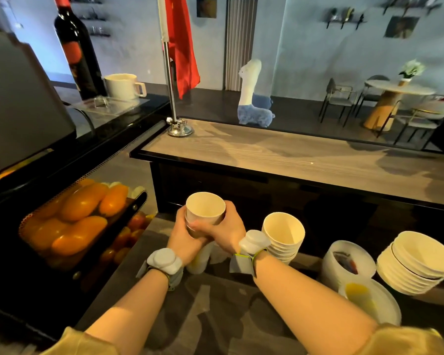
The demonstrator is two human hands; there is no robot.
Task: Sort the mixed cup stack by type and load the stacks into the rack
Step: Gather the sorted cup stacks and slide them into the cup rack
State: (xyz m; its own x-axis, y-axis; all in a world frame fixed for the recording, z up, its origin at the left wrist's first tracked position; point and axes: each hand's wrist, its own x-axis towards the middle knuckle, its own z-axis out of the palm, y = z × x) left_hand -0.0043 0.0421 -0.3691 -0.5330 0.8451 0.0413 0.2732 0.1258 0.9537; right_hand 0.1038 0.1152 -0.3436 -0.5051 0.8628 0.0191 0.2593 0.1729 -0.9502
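A mixed cup stack [205,210] stands upright on the counter in front of me, a white paper cup on top, paler plastic cups showing low down between my wrists. My left hand [183,239] wraps the stack from the left, below the top cup. My right hand [228,226] grips it from the right, fingers curled around the front of the top cup. A second stack of white paper cups [283,234] stands just to the right of my right wrist. I cannot pick out a rack.
A stack of wide white bowls [418,262] and clear plastic lids [349,262] sit at the right. A case of orange fruit [80,219] stands at the left. Behind runs a raised wooden bar top [292,155] with a flag stand [180,129] and a plush alpaca [254,103].
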